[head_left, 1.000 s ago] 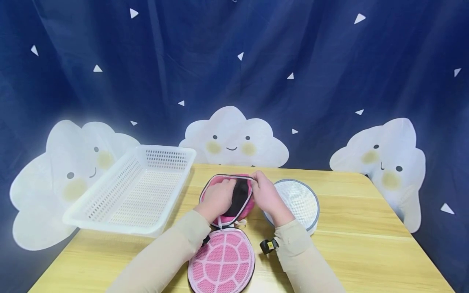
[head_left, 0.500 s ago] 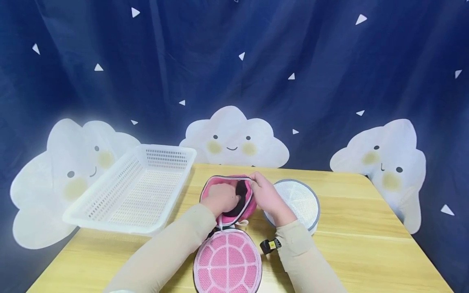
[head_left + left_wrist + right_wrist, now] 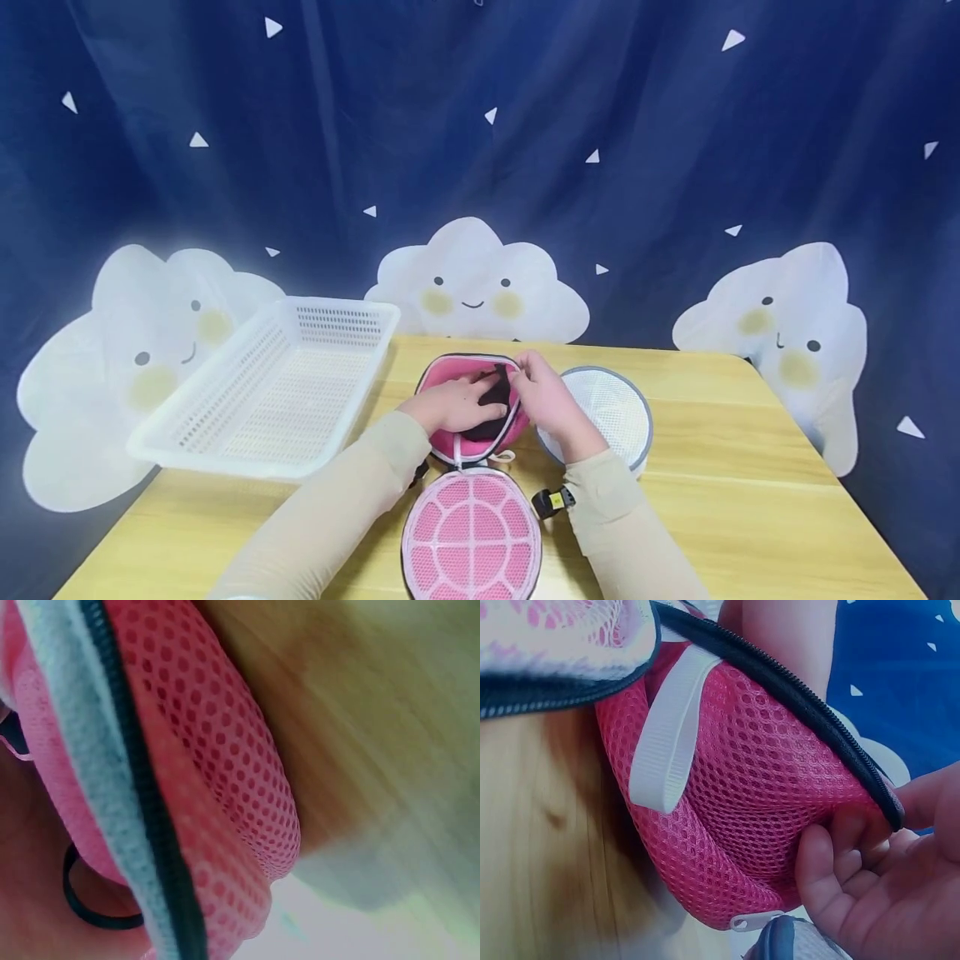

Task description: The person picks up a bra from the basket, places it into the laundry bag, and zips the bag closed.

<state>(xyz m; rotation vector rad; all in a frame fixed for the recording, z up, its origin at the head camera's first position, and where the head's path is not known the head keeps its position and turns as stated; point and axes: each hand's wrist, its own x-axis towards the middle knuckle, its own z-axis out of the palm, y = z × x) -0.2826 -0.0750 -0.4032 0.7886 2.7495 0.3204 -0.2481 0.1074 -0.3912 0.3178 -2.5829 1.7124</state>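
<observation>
A round pink mesh laundry bag (image 3: 742, 772) stands unzipped on the table, its white-patterned lid (image 3: 471, 537) folded down towards me. Inside lies a black item (image 3: 483, 427), apparently cloth; its kind is hard to tell. My left hand (image 3: 453, 406) reaches into the bag from the left, fingers spread over the black item. With thumb and curled fingers, my right hand (image 3: 546, 398) pinches the bag's zippered rim on the right, as the right wrist view also shows. In the left wrist view the bag's mesh wall (image 3: 225, 742) and zipper fill much of the picture.
On the left stands a white perforated plastic basket (image 3: 232, 468). A round white mesh bag (image 3: 611, 412) with grey edging sits behind my right wrist. A white loop (image 3: 664, 742) hangs from the pink bag. A dark blue curtain (image 3: 480, 150) closes off the table's back.
My left hand, earlier bent down into the bag, now has its fingers spread over the black item. The folded-down lid has shifted slightly right. My right hand stays at the rim.
</observation>
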